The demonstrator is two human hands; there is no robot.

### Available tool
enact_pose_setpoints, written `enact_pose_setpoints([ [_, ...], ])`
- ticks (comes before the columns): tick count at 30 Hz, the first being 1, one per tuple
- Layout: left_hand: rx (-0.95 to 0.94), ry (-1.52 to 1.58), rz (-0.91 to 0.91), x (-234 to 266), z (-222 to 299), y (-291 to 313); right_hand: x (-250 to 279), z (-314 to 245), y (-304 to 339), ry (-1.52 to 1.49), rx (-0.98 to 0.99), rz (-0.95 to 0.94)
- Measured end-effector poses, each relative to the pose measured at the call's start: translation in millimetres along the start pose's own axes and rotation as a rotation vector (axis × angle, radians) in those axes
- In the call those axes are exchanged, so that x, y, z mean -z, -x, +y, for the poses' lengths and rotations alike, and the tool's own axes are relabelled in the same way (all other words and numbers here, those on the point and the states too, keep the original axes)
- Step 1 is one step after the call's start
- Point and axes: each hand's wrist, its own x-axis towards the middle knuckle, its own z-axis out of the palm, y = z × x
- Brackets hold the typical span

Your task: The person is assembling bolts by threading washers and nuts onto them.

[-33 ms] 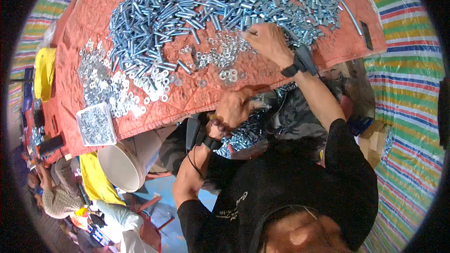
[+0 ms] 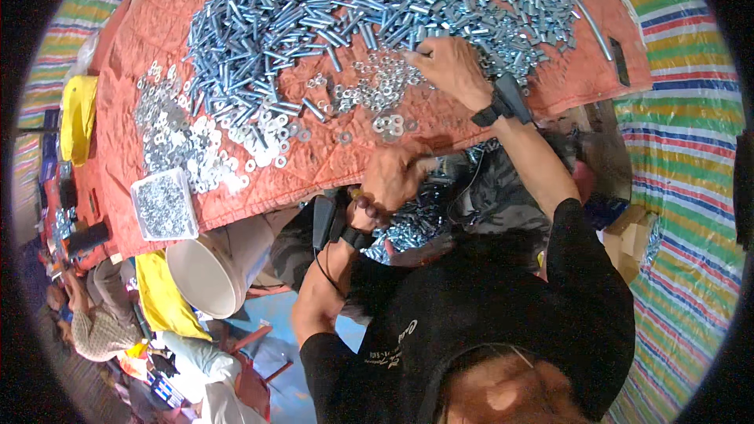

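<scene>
Many small metal rings [image 2: 381,91] lie on the red cloth [image 2: 314,158], just beside the right hand [image 2: 453,70]. Both this and the left hand [image 2: 391,176] are curled; what they pinch, one cannot tell. Rings should be light, stiff, slippery: best taken by the rim.

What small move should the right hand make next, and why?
Probably pinch one of the small rings with the right hand: its fingertips are right beside them. Whether the fingers already hold one is too small to tell.
</scene>
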Motion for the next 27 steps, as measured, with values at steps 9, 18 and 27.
enact_pose_setpoints([
  [9, 0.348, 0.072, 0.504, 50, 3, -8, 1, -10, -3, -0.092, -0.002, 0.004],
  [18, -0.173, -0.556, 0.256, 32, -11, 2, 18, -28, 40, -0.792, -0.036, -0.784],
  [27, -0.028, -0.342, 0.347, 27, 2, -5, 32, 33, 12, -0.012, 0.377, 0.004],
])
